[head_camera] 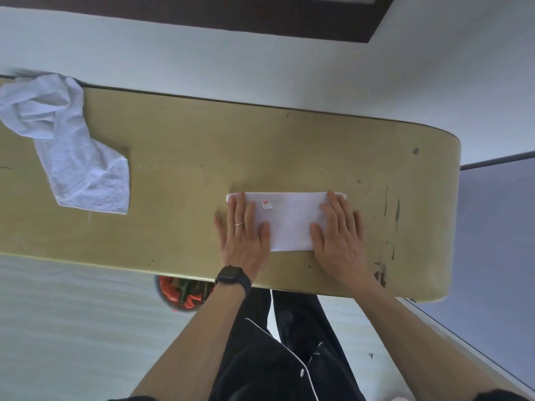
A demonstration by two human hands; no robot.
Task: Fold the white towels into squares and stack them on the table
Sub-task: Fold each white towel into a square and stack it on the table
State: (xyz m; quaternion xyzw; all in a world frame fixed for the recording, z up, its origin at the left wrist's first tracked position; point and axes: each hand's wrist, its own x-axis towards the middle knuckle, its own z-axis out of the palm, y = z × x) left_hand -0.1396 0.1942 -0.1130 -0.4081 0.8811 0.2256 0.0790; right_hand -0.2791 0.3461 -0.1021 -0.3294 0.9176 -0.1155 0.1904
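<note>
Fingers (pixel 241 209) of your left hand (pixel 241 237) and right hand (pixel 338 231) press spread on the towel (pixel 291 221); soft, limp: pinch its right corners.

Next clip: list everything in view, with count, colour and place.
folded towel: one, white, table's right part, under both hands
label: one, red-white, on folded towel
crumpled towel: one, white, table's left end
table: one, olive-tan, across view
bin: one, red-orange inside, under table's near edge
watch: one, black, left wrist
ring: one, pale, left hand
left hand: one, bare, flat on towel's left end
right hand: one, bare, flat on towel's right end
</note>
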